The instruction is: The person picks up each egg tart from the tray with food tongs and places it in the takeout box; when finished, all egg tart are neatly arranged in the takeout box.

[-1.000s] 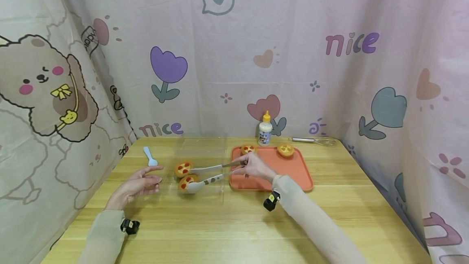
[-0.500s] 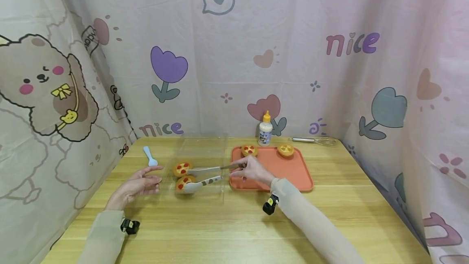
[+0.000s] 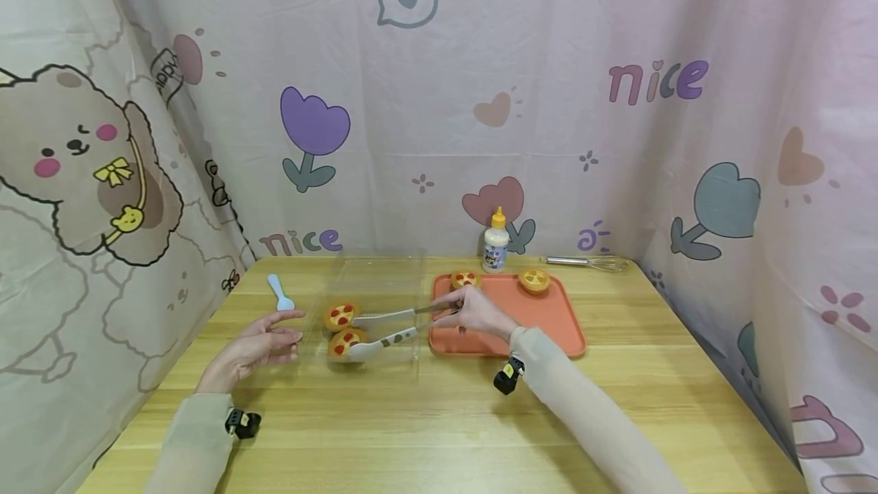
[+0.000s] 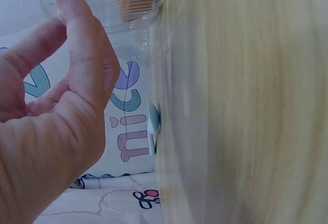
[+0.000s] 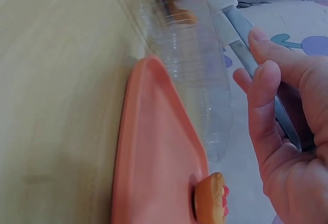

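My right hand (image 3: 473, 312) grips a pair of tongs (image 3: 387, 319) by their metal handles. The white heads of the tongs stand apart inside a clear plastic box (image 3: 377, 273) with its lid up. One head overlaps the right edge of the nearer toy pizza tart (image 3: 345, 344); the other ends beside the farther tart (image 3: 340, 317). Both tarts, topped with red pieces, are side by side at the box's left. My left hand (image 3: 257, 345) holds nothing, its fingers loosely bent, fingertips right at the box's left wall. In the right wrist view, thumb and fingers wrap the tongs' handles (image 5: 245, 49).
An orange tray (image 3: 528, 326) lies right of the box, with a red-topped tart (image 3: 466, 279) and a yellow tart (image 3: 534, 281) along its far side. Behind it are a yellow-capped bottle (image 3: 496, 242) and a whisk (image 3: 597, 263). A small blue spoon (image 3: 280, 293) lies at left.
Both tarts in the box have shifted slightly left. The tongs moved left with them, then drew back a little to the right. My left hand has stayed in place.
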{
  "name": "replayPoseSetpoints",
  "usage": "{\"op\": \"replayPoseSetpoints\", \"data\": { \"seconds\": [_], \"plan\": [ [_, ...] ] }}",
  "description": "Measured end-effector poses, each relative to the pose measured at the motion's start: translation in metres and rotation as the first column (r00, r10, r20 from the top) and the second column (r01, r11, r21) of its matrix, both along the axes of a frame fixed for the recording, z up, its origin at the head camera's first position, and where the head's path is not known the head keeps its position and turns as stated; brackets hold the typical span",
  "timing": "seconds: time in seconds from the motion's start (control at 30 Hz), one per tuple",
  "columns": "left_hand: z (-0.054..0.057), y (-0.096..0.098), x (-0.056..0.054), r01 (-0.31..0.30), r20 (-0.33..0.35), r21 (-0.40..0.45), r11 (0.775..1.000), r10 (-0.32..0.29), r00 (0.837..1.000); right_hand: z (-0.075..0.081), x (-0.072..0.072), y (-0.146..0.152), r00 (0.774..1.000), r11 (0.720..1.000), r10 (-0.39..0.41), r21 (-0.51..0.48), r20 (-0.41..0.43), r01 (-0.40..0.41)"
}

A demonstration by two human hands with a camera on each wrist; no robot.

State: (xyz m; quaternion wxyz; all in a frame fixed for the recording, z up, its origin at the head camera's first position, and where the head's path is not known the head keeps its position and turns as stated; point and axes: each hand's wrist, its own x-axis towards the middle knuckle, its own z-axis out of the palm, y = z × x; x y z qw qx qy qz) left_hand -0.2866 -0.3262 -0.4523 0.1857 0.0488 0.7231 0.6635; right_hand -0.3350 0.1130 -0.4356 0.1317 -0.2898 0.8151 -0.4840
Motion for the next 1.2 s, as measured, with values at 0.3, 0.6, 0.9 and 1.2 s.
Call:
{"op": "replayPoseSetpoints", "data": {
  "seconds": [0.3,0.6,0.9,1.2],
  "plan": [
    [0.0,-0.001,0.001,-0.018,0.007,-0.007,1.0,0.018,1.0,-0.01,0.001,-0.004,0.997,0.998,-0.048,-0.029,0.057,0.049],
    [0.001,-0.001,0.003,-0.015,0.003,-0.001,1.0,0.015,1.0,-0.012,0.004,-0.006,0.997,0.998,-0.051,-0.041,0.055,0.053],
    [0.001,-0.001,0.003,-0.008,-0.003,-0.006,1.0,0.008,1.0,-0.005,0.0,0.002,0.999,0.998,-0.002,-0.06,0.051,0.005],
    [0.001,-0.001,0.003,-0.004,0.005,0.005,1.0,0.004,1.0,-0.01,-0.002,0.012,1.0,0.995,-0.011,-0.096,0.028,0.013]
  ]
}}
